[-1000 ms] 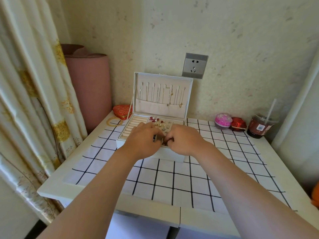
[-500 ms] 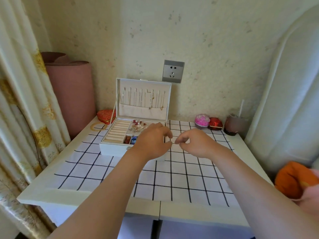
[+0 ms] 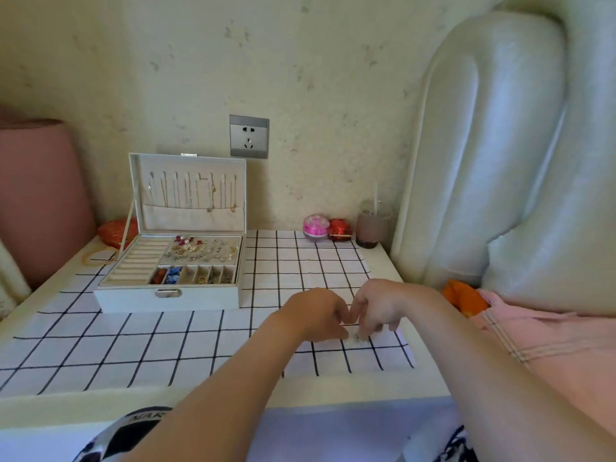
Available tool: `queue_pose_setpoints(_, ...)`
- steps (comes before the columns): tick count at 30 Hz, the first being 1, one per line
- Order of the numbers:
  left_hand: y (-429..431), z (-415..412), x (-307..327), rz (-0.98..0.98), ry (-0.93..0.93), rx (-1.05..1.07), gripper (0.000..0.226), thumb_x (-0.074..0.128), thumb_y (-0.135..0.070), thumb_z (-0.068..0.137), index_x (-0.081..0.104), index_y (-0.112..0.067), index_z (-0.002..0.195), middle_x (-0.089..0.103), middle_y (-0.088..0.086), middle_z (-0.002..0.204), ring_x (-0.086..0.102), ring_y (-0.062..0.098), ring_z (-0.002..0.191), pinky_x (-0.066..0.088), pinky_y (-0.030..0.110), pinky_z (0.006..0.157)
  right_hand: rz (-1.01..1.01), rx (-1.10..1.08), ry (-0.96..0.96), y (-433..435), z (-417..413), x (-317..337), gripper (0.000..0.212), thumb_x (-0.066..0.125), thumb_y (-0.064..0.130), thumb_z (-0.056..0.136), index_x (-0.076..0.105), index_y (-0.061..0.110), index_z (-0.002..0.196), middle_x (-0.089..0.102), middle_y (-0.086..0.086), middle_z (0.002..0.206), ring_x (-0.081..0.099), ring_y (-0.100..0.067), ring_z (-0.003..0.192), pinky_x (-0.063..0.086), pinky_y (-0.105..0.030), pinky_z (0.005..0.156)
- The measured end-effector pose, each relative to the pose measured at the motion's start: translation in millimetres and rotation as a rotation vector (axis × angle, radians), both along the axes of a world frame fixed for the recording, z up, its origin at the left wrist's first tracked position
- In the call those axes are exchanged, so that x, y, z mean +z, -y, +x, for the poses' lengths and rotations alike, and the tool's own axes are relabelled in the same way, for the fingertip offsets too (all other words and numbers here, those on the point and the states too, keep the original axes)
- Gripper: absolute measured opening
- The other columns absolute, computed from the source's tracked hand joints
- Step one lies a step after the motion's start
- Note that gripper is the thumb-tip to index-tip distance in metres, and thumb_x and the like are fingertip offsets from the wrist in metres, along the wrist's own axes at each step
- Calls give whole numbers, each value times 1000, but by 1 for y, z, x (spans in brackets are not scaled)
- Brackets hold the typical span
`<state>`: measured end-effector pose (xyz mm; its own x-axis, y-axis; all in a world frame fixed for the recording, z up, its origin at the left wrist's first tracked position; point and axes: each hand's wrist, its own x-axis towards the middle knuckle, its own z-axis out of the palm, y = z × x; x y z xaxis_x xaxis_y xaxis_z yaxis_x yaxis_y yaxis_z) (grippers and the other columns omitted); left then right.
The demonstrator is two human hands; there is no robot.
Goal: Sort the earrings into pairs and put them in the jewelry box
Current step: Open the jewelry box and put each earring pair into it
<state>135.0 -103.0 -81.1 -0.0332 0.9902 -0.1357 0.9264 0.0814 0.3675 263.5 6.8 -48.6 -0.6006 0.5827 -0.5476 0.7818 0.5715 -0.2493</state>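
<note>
Resting low and right of centre in the frame: left hand (image 3: 316,315) and right hand (image 3: 380,305), fingertips meeting just above the white tabletop (image 3: 423,381). Pinching together over a small pale earring piece (image 3: 358,336), too blurred to describe further; both grips clenching lightly around it, though which fingers are actually touching it is hard to tell. Lying beneath the hands: a white cloth with a black grid pattern (image 3: 166,341), covering most of the tabletop.

Standing open at centre left, well apart from the hands: a white rectangular jewelry box (image 3: 170,298), lid upright against the wall. Showing inside: cream ring rolls on the left, a wide tray scattered with small earrings (image 3: 203,250) at the back, and a row of narrow compartments along the front holding red, blue and gold pieces. Hanging in the lid: thin gold chains (image 3: 210,195).

Sitting at the back edge, right of the box: a round pink case (image 3: 315,226), a red case (image 3: 340,230) and a plastic cup with a straw (image 3: 370,228).
</note>
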Motion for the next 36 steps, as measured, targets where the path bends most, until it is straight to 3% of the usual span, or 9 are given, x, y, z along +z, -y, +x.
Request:
queue_pose_setpoints(3, -7, 16, -7, 6, 36, 23, 32, 70, -52, 79, 74, -32, 103, 71, -11, 100, 63, 13, 95, 54, 35, 85, 6, -6, 88, -1, 4, 0, 32, 84, 19, 76, 73, 19, 107, 73, -2, 87, 67, -15, 72, 57, -29, 69)
queue_pose_setpoints(7, -14, 26, -15, 11, 74, 44, 30, 70, -53, 76, 75, -27, 91, 72, -9, 93, 64, 14, 91, 56, 35, 84, -25, -26, 124, 0, 2, -1, 25, 80, 9, 80, 73, 8, 104, 72, -4, 78, 68, -15, 67, 56, -34, 75)
queue_pose_setpoints(11, -14, 19, -15, 0, 75, 52, 22, 75, -44, 77, 73, -27, 92, 70, -9, 97, 62, 14, 92, 52, 31, 79, -26, -36, 105, 2, 0, -2, 23, 83, 12, 79, 75, 9, 101, 72, -2, 79, 68, -15, 69, 55, -31, 71)
queue_pose_setpoints(16, -10, 3, -13, -8, 16, 89, 21, 74, -40, 81, 70, -25, 95, 67, -5, 103, 61, 16, 95, 51, 32, 81, -76, -13, 75, 8, -9, -9, 24, 83, 15, 76, 79, 14, 100, 78, -4, 93, 70, -15, 70, 57, -32, 78)
queue_pose_setpoints(22, -1, -15, -11, -11, 31, 101, 20, 69, -34, 87, 71, -20, 100, 67, 0, 105, 62, 21, 96, 51, 30, 80, -106, 26, 6, 15, -25, -4, 12, 78, 13, 82, 78, 17, 94, 75, -3, 88, 68, -17, 68, 55, -27, 63)
queue_pose_setpoints(24, 4, -25, -8, 31, 53, 127, 21, 67, -35, 89, 68, -19, 102, 66, -1, 105, 62, 20, 95, 52, 33, 83, -111, -1, -61, 15, -32, -1, 10, 76, 11, 83, 77, 16, 90, 76, -4, 93, 70, -18, 71, 55, -27, 59)
queue_pose_setpoints(28, 16, -53, 3, 190, 158, 190, 10, 67, -33, 90, 61, -24, 89, 66, -7, 88, 62, 14, 81, 50, 29, 71, -151, -75, -309, 15, -46, 5, 9, 72, 10, 85, 76, 14, 92, 77, -3, 94, 75, -16, 73, 53, -25, 54)
queue_pose_setpoints(33, 37, -89, 21, 397, 473, 334, 3, 66, -19, 92, 63, -19, 90, 69, -3, 78, 66, 13, 64, 49, 20, 53, -185, -150, -612, 25, -75, 11, 11, 72, 12, 85, 75, 14, 96, 76, 0, 88, 73, -16, 68, 48, -23, 48)
queue_pose_setpoints(36, 52, -115, 28, 485, 625, 436, 4, 69, -14, 90, 70, -17, 92, 72, 2, 80, 67, 10, 63, 53, 23, 54, -207, -159, -751, 35, -97, 15, 11, 75, 14, 86, 74, 16, 96, 77, 2, 86, 71, -15, 65, 44, -22, 47)
